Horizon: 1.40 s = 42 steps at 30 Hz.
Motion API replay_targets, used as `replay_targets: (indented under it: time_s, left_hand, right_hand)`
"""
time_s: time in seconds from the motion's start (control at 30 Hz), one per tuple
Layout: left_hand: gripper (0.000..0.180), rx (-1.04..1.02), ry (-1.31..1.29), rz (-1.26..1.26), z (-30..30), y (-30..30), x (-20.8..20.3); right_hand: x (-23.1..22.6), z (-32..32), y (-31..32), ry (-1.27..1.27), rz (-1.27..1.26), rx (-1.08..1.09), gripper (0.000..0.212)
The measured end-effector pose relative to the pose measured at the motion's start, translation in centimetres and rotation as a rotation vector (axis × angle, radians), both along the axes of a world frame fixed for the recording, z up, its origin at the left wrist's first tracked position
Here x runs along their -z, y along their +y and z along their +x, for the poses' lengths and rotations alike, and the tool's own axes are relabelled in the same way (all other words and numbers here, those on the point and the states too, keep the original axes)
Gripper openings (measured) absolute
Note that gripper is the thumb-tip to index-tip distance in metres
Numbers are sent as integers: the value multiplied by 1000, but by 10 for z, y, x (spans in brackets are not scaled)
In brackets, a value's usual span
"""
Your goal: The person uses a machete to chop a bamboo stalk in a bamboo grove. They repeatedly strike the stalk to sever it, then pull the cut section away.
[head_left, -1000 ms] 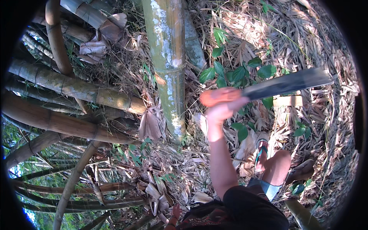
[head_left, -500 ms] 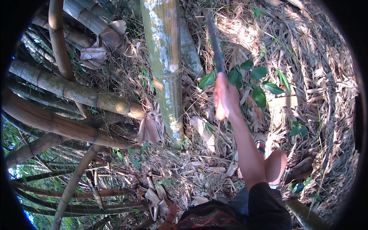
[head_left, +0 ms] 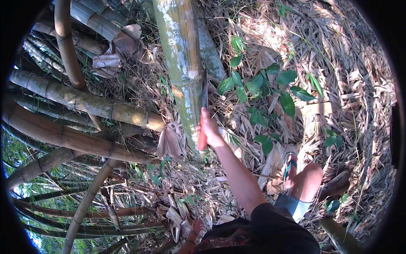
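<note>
My right hand (head_left: 212,132) is closed around the orange handle of a machete (head_left: 203,137). Its dark, narrow blade lies along the right side of a thick, upright bamboo culm (head_left: 186,63), and I see it nearly edge-on. Whether the edge has bitten into the culm cannot be seen. Pale whitish patches mottle the green-yellow culm. On its left side, just below a node, is a small orange-brown cut (head_left: 176,92). Low in the view, my left hand (head_left: 196,225) hangs beside my body, holding nothing visible, its fingers loosely apart.
Several leaning bamboo culms (head_left: 76,137) crowd the left side. Green leafy plants (head_left: 258,84) grow right of the upright culm. Dry leaf litter (head_left: 351,84) covers the ground. My sandalled foot (head_left: 290,169) stands at lower right, near a cut bamboo piece (head_left: 338,235).
My right hand has swung the machete down and left, from above the leafy plants to the culm's right side. My left hand has shifted slightly.
</note>
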State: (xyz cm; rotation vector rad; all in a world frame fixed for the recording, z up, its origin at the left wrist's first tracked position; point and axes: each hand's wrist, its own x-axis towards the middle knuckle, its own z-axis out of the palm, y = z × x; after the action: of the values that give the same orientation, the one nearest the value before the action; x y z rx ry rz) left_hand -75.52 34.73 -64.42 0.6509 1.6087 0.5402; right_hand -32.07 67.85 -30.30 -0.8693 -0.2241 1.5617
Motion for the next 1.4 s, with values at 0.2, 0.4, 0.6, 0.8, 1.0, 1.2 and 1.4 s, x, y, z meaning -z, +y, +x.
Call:
replay_targets:
  time_s: [0.2,0.4,0.6,0.8,1.0,1.2,1.4]
  left_hand:
    - [33,64,-128,283,3,14,13]
    - [39,152,216,-45,-25,-53,23]
    - [41,-4,87,-66,-19,-58,18]
    - [44,-18,-85,-33,-19,-14,18]
    - [43,-34,-266,-114,-8,18,18]
    - [47,65,180,-102,-7,-28,22]
    - [48,-45,110,-14,-12,-44,27]
  right_hand:
    - [32,175,-19,-945,-11,-145,64]
    - [-68,185,-82,-298,525,595,62]
    - [-26,-6,-6,-10,211,684,58]
    - [-2,-8,14,-53,52,91,53]
    - [49,156,-17,-943,-7,-176,69]
    - [-67,180,-79,-314,542,487,59]
    - [-64,54,-24,239,689,1137,65]
